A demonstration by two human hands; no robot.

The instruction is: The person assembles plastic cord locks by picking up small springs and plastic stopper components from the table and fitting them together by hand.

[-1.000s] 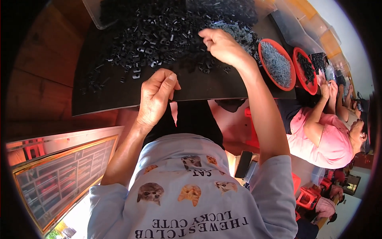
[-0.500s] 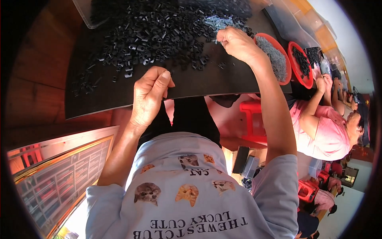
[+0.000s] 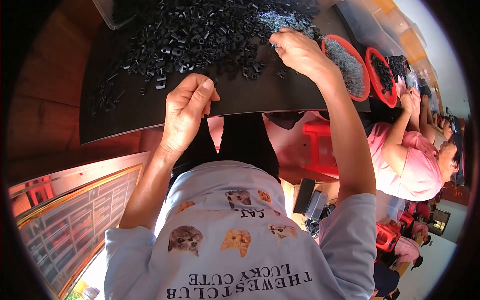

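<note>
My left hand [image 3: 189, 106] is closed in front of the near edge of the dark table, thumb pressed against the curled fingers. Whatever it may hold is hidden. Farther off and to the right, my right hand [image 3: 302, 55] is pinched at the near side of a heap of small silvery metal pieces [image 3: 285, 21]. Anything between its fingertips is too small to make out. A broad pile of small black hollow parts [image 3: 187, 45] spreads across the table beyond my left hand and reaches the silvery heap.
A red bowl of small grey metal pieces [image 3: 345, 67] stands right of my right wrist, and another red bowl of black parts [image 3: 381, 75] lies beyond it. Clear plastic bins [image 3: 370, 30] line the far right. A person in pink [image 3: 412, 165] works at the right.
The view has shifted slightly. My right hand stays by the silvery heap, its fingers a little changed in posture. My left hand remains closed near the table edge.
</note>
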